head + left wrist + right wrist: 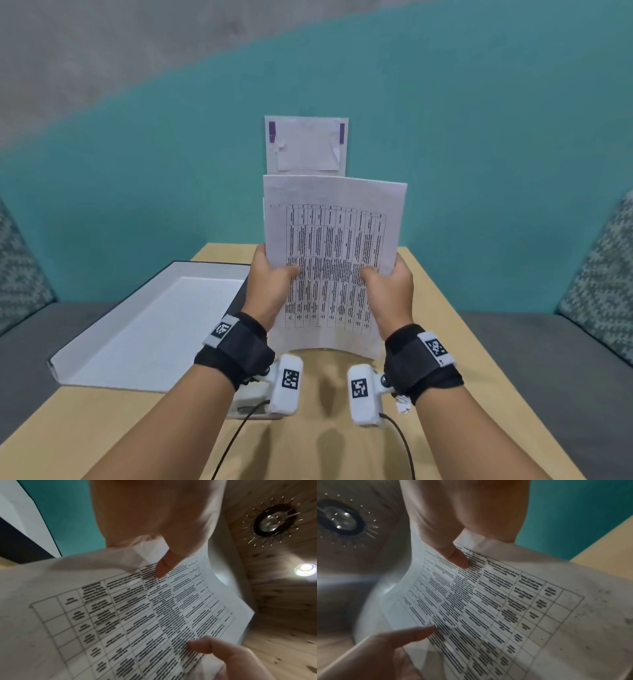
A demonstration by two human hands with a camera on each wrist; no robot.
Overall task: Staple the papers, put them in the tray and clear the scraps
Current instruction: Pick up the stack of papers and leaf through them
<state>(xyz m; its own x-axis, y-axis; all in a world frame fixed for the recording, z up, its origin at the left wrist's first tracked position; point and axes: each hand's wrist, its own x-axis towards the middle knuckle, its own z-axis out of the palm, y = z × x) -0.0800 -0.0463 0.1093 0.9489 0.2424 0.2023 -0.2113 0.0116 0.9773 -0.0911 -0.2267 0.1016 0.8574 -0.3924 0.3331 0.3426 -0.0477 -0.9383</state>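
Head view: we pinch the white printed-table paper sheets (334, 246) upright, long axis vertical, left hand (270, 284) and right hand (390, 291) on either edge; the shallow white cardboard tray (102, 342) lies left, nearer our left hand.

Lounge-like office nook — teal wall (479, 137), grey sofa (513, 342), wooden table (455, 342).

My papers (334, 240) stand upright over the table's (445, 325) middle, blocking the far edge. The white tray (102, 342) fills the left edge. Bare wood along the right edge lets my right hand (390, 291) pass.
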